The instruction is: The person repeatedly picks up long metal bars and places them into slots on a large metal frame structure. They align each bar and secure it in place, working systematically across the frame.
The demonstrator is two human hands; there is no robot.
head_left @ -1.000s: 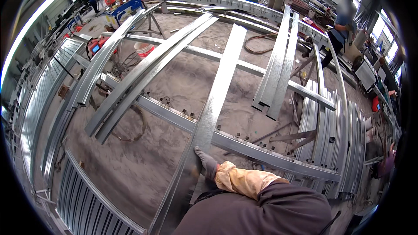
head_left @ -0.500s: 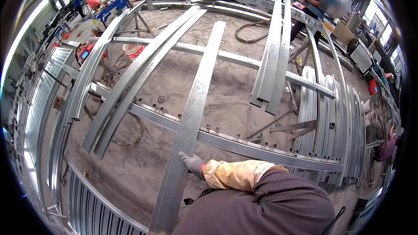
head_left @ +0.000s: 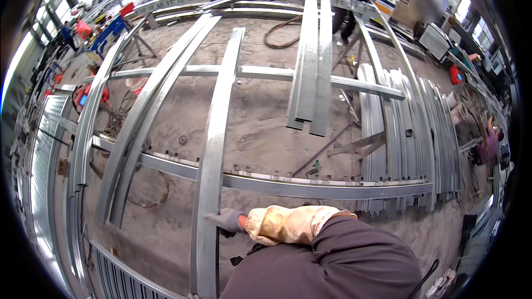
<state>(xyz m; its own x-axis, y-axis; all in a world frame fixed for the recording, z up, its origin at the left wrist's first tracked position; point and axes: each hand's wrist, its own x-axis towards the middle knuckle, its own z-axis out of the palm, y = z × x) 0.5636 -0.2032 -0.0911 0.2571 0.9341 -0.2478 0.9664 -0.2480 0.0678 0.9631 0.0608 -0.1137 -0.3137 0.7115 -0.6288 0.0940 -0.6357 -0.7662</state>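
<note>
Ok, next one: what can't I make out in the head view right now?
All in the head view:
Left hand: cut off by the lower edge; at most a sliver shows.
Right hand: its underside is turned away, so its grip on the metal beam is unclear.
Bucket: partly hidden by beams; contents unseen.
Distant worker: too small to tell what they're doing.

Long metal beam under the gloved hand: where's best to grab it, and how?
I'd take the beam across its width on the near stretch, coming from the right, where the gloved right hand touches it. It's narrow and flat-topped, so a grip over both edges should fit; that stretch extends past the crossbar, leaving its edges clear of it.
</note>
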